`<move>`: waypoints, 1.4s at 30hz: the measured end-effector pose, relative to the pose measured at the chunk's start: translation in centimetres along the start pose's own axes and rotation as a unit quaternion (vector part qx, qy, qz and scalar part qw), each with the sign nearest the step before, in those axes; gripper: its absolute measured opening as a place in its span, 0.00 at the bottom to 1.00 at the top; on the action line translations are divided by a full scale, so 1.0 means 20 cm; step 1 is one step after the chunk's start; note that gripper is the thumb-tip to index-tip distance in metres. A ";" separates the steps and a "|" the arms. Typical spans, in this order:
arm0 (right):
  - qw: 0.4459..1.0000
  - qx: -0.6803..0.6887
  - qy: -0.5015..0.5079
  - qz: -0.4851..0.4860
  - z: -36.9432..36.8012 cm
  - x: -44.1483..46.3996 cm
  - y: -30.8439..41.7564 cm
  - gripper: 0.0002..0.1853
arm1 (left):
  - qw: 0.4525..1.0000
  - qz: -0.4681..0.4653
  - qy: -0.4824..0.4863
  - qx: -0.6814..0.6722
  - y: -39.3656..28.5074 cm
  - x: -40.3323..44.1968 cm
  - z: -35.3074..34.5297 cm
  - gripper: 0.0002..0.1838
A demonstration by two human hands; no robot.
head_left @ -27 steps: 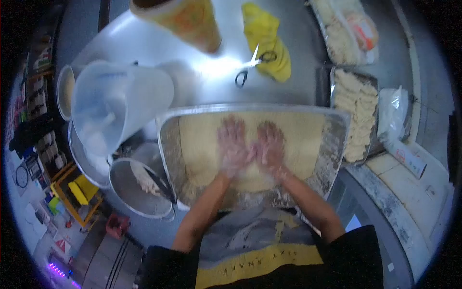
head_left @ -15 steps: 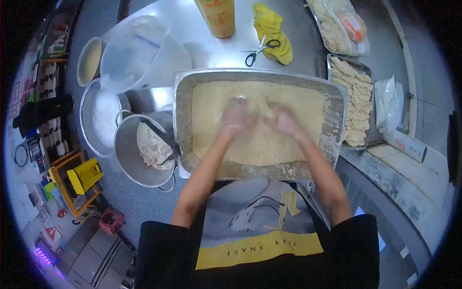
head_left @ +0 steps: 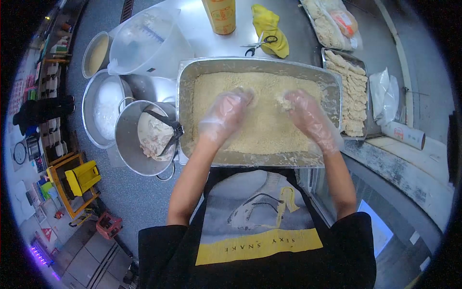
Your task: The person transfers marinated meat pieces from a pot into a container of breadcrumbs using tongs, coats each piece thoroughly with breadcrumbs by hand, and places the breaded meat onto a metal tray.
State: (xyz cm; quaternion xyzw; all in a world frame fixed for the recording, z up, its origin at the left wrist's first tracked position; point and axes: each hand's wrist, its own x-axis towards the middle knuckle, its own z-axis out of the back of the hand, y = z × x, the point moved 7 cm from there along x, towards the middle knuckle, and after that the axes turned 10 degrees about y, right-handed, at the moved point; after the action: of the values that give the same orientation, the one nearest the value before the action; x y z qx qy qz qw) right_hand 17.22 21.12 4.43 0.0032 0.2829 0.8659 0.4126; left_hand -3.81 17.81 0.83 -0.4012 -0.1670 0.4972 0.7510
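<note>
A deep metal pan (head_left: 262, 62) holds a thick bed of pale breading crumbs (head_left: 267, 132). Both hands wear clear plastic gloves and work at the crumbs. My left hand (head_left: 226, 113) is closed, its fingers curled at the left of the bed; whatever they grip, if anything, is hidden. My right hand (head_left: 308, 115) is closed on a crumb-coated piece (head_left: 285, 102) that shows at its fingertips. Left of the pan, a metal pot (head_left: 126, 151) contains pale wet pieces (head_left: 156, 137) and a black-handled utensil (head_left: 163, 120).
Breaded pieces (head_left: 351, 91) lie in a tray at right, with bagged food (head_left: 337, 24) beyond. Scissors (head_left: 260, 44) rest by a yellow cloth (head_left: 269, 29). A clear plastic tub (head_left: 144, 43), a bowl of white powder (head_left: 107, 111) and a bowl of batter (head_left: 98, 55) stand at left.
My hands were close together and blurred over the middle of the crumbs. They are now apart, the left further left and the right further right. The camera view has shifted slightly.
</note>
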 end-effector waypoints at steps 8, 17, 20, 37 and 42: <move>0.998 -0.002 0.033 0.049 -0.43 -0.33 -0.05 0.21 | 0.984 0.087 0.062 0.140 -0.03 -0.34 -0.32 0.16; 0.968 0.061 0.140 -0.197 -0.85 -0.24 -0.09 0.32 | 0.938 0.185 0.289 0.058 0.25 -0.24 -0.59 0.19; 0.926 0.332 0.158 -0.087 -0.64 -0.04 0.11 0.32 | 0.967 0.086 0.218 -0.102 0.42 -0.21 -0.68 0.22; 0.810 0.551 0.078 -0.184 -0.64 -0.22 -0.22 0.35 | 0.928 0.179 0.159 -0.286 0.05 0.06 -0.33 0.24; 0.977 0.058 -0.038 -0.200 -0.44 -0.12 -0.51 0.29 | 0.961 0.274 -0.002 0.031 0.21 0.12 -0.10 0.29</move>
State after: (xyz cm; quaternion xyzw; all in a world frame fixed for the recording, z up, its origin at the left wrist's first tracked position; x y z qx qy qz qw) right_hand 24.11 20.21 -7.41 0.0031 0.3113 0.7472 0.5872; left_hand -4.02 19.91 -4.09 -0.4069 -0.0363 0.6900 0.5975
